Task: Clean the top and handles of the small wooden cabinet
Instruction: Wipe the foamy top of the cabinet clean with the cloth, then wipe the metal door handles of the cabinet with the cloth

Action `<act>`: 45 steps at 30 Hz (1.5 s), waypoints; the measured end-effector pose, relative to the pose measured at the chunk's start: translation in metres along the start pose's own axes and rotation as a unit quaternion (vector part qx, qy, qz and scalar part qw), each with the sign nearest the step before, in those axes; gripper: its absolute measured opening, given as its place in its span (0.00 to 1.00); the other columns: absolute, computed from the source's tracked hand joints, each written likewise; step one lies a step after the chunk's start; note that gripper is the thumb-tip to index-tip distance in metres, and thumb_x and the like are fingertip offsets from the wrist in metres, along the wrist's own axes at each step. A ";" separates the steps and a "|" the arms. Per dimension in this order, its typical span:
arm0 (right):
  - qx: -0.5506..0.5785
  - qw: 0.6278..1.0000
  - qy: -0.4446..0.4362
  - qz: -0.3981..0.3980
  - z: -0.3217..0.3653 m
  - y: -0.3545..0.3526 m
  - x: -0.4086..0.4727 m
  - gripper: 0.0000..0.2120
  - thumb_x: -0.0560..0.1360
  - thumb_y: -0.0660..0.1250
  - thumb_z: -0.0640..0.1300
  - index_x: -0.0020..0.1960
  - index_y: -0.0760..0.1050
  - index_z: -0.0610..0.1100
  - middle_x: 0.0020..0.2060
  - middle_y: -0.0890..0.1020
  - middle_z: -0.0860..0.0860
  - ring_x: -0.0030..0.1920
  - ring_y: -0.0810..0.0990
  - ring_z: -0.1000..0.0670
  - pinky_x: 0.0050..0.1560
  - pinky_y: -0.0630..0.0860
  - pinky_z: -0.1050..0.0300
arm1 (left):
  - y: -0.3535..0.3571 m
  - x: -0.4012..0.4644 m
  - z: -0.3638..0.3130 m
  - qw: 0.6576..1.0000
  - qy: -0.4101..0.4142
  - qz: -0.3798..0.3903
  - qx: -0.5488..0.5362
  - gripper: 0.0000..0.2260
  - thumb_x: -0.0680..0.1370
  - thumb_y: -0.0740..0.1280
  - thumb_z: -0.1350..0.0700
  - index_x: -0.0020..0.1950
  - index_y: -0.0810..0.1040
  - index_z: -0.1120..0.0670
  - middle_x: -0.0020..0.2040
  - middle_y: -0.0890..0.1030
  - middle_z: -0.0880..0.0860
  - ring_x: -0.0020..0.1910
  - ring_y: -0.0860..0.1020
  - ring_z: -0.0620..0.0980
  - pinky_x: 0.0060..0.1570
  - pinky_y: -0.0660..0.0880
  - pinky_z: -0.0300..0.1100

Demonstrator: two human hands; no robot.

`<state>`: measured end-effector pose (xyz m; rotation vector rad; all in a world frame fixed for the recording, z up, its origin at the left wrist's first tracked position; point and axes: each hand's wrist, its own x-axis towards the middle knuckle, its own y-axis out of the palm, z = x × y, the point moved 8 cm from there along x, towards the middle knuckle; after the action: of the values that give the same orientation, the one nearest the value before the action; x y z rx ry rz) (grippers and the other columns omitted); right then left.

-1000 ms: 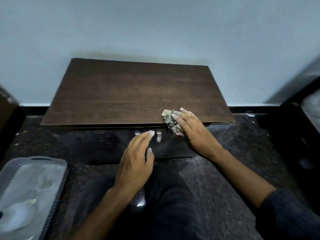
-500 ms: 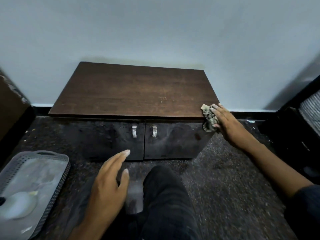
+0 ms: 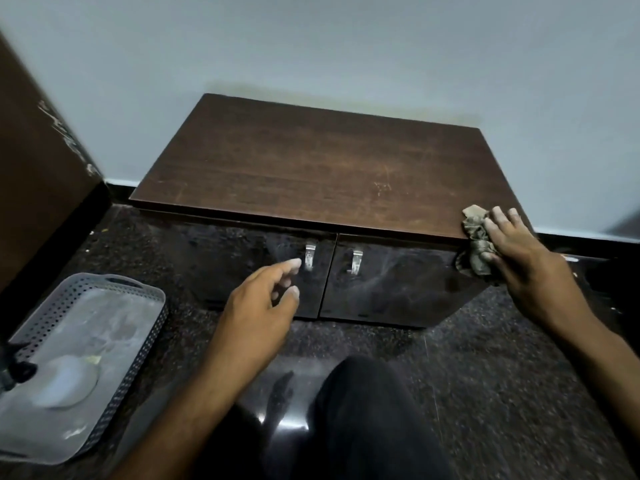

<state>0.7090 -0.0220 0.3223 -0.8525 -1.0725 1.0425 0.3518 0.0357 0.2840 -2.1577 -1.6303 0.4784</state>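
The small wooden cabinet [image 3: 322, 168] stands against the wall, its brown top dusty and scratched. Two metal handles, left handle [image 3: 309, 258] and right handle [image 3: 356, 261], sit on the dark glossy doors. My right hand [image 3: 519, 261] presses a crumpled grey-green cloth [image 3: 479, 242] against the top's front right corner, the cloth draped over the edge. My left hand [image 3: 266, 303] hovers in front of the left door with loosely curled fingers, its index fingertip close to the left handle and holding nothing.
A grey perforated plastic tray [image 3: 145, 306] lies on the dark speckled floor at the left, with a pale rounded object [image 3: 67, 382] in it. A brown wooden panel [image 3: 38, 174] stands at the far left. My dark-trousered knee [image 3: 374, 420] is in front.
My left hand has risen from the floor area up toward the left handle. My right hand with the cloth stays at the front right corner. The view has shifted to the left.
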 end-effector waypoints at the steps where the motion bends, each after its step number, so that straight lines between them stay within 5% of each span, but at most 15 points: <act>1: 0.002 1.000 -0.009 0.005 0.013 0.009 0.005 0.25 0.79 0.66 0.37 0.75 0.67 0.41 0.77 0.62 0.49 0.79 0.56 0.46 0.76 0.61 0.47 | 0.003 0.009 0.007 1.000 -0.014 0.009 0.017 0.18 0.79 0.65 0.54 0.68 0.75 0.43 0.57 0.78 0.37 0.54 0.75 0.29 0.49 0.68 0.25; 5: 0.022 0.998 -0.064 -0.014 0.076 0.043 0.027 0.24 0.80 0.65 0.37 0.76 0.67 0.42 0.77 0.65 0.48 0.79 0.57 0.45 0.76 0.62 0.42 | 0.019 0.037 0.023 0.987 -0.063 0.084 0.118 0.17 0.79 0.64 0.47 0.68 0.75 0.44 0.47 0.78 0.34 0.43 0.76 0.30 0.40 0.68 0.25; 10: 0.064 0.992 -0.100 -0.040 0.161 0.075 0.046 0.25 0.81 0.64 0.39 0.77 0.65 0.45 0.78 0.64 0.50 0.80 0.55 0.45 0.78 0.57 0.43 | 0.028 0.048 -0.006 0.889 -0.108 0.248 0.368 0.20 0.79 0.64 0.43 0.66 0.77 0.53 0.63 0.80 0.53 0.62 0.78 0.52 0.63 0.73 0.47; 15: 0.061 0.982 -0.175 -0.048 0.243 0.107 0.063 0.21 0.82 0.61 0.39 0.74 0.69 0.41 0.76 0.67 0.47 0.80 0.57 0.41 0.79 0.52 0.47 | 0.011 0.051 -0.035 0.780 -0.100 0.331 0.522 0.17 0.80 0.65 0.47 0.44 0.83 0.60 0.38 0.85 0.51 0.45 0.84 0.50 0.53 0.78 0.41; 17: 0.095 0.976 -0.181 -0.077 0.249 0.112 0.067 0.19 0.80 0.64 0.37 0.70 0.74 0.39 0.72 0.73 0.45 0.77 0.63 0.40 0.78 0.57 0.45 | 0.005 0.054 -0.021 0.773 -0.051 0.298 0.558 0.15 0.80 0.64 0.46 0.50 0.80 0.57 0.48 0.84 0.53 0.52 0.82 0.51 0.50 0.73 0.37; 20: 0.153 0.959 -0.183 -0.151 0.240 0.107 0.052 0.17 0.78 0.68 0.33 0.66 0.78 0.37 0.69 0.77 0.44 0.75 0.67 0.39 0.74 0.65 0.41 | -0.010 0.050 0.015 0.788 -0.032 0.271 0.552 0.21 0.75 0.63 0.33 0.54 0.76 0.50 0.56 0.81 0.52 0.57 0.79 0.51 0.57 0.74 0.41; 24: 0.297 0.925 -0.106 -0.211 0.207 0.091 0.005 0.14 0.76 0.73 0.33 0.61 0.81 0.36 0.63 0.81 0.45 0.69 0.77 0.47 0.69 0.74 0.51 | -0.002 0.060 0.030 0.888 -0.074 0.331 0.310 0.38 0.59 0.62 0.22 0.58 0.79 0.44 0.51 0.84 0.43 0.53 0.81 0.43 0.60 0.75 0.45; 29: 0.379 0.907 0.020 -0.183 0.178 0.119 -0.023 0.11 0.73 0.75 0.38 0.55 0.85 0.41 0.53 0.86 0.52 0.55 0.83 0.61 0.58 0.78 0.65 | 0.035 0.055 0.025 0.927 -0.072 0.362 0.065 0.19 0.65 0.75 0.40 0.50 0.85 0.50 0.48 0.87 0.52 0.51 0.84 0.48 0.62 0.76 0.51; 33: 0.475 0.866 0.087 -0.128 0.170 0.144 -0.017 0.11 0.73 0.76 0.39 0.54 0.85 0.42 0.49 0.87 0.53 0.51 0.84 0.61 0.53 0.80 0.65 | 0.045 0.051 0.040 0.930 -0.102 0.348 0.064 0.20 0.62 0.75 0.42 0.47 0.85 0.54 0.45 0.86 0.55 0.47 0.84 0.50 0.58 0.77 0.48; 36: 0.532 0.832 0.114 -0.108 0.168 0.149 -0.017 0.11 0.74 0.74 0.42 0.56 0.85 0.45 0.50 0.87 0.54 0.53 0.85 0.58 0.55 0.82 0.56 | 0.045 0.053 0.046 0.947 -0.116 0.293 0.068 0.27 0.57 0.75 0.36 0.46 0.84 0.53 0.40 0.85 0.52 0.37 0.80 0.41 0.45 0.77 0.44; 41: 0.621 0.769 0.141 -0.057 0.169 0.156 -0.012 0.13 0.76 0.70 0.44 0.59 0.83 0.44 0.53 0.87 0.52 0.56 0.85 0.53 0.58 0.82 0.50 | 0.033 0.059 0.047 0.951 -0.099 0.239 0.167 0.37 0.53 0.69 0.29 0.58 0.73 0.41 0.47 0.81 0.45 0.47 0.80 0.42 0.54 0.78 0.47; 45: 0.625 0.773 0.099 -0.046 0.172 0.155 -0.014 0.14 0.76 0.68 0.44 0.61 0.81 0.43 0.56 0.85 0.51 0.60 0.83 0.52 0.61 0.80 0.50 | 0.039 0.054 0.040 0.921 -0.086 0.320 0.202 0.20 0.66 0.74 0.37 0.53 0.81 0.44 0.47 0.85 0.43 0.48 0.82 0.41 0.57 0.77 0.47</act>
<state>0.5042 0.0203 0.2218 0.2011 -0.0666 1.2478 0.3790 0.0826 0.2277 -2.3144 -0.7476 1.1117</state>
